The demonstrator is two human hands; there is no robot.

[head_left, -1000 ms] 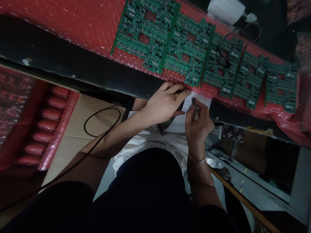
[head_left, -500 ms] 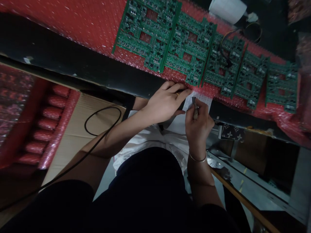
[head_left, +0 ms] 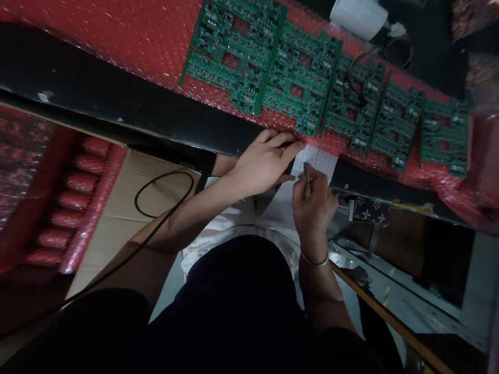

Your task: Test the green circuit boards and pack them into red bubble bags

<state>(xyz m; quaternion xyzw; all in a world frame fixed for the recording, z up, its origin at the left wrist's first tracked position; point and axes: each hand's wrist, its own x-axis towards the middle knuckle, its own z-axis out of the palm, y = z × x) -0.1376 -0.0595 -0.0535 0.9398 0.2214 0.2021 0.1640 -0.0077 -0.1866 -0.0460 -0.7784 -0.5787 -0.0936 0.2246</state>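
A white sheet with a printed grid [head_left: 322,161] hangs over the front edge of the black bench, its lower part towards my lap. My left hand [head_left: 262,165] lies flat at that edge, index fingertip by the sheet's top left corner and thumb apart from the fingers. Over the sheet is my right hand [head_left: 315,205], closed in a pinch on a small tool [head_left: 306,168] with a flat grey tip and a pale handle. The tip is close to the paper; whether it touches, I cannot tell. Just behind stands a row of green circuit boards [head_left: 298,78] on red bubble wrap [head_left: 128,36].
A white roll [head_left: 359,18] and a thin cable [head_left: 353,78] lie behind and over the boards. At the left are a cardboard box [head_left: 113,218] with red bubble-wrapped packs [head_left: 81,181] and a looped black cord [head_left: 171,210]. A patterned item [head_left: 370,210] sits under the bench edge.
My right hand and its tool have moved slightly down and left over the sheet. My left hand stays in place. The view has shifted a little.
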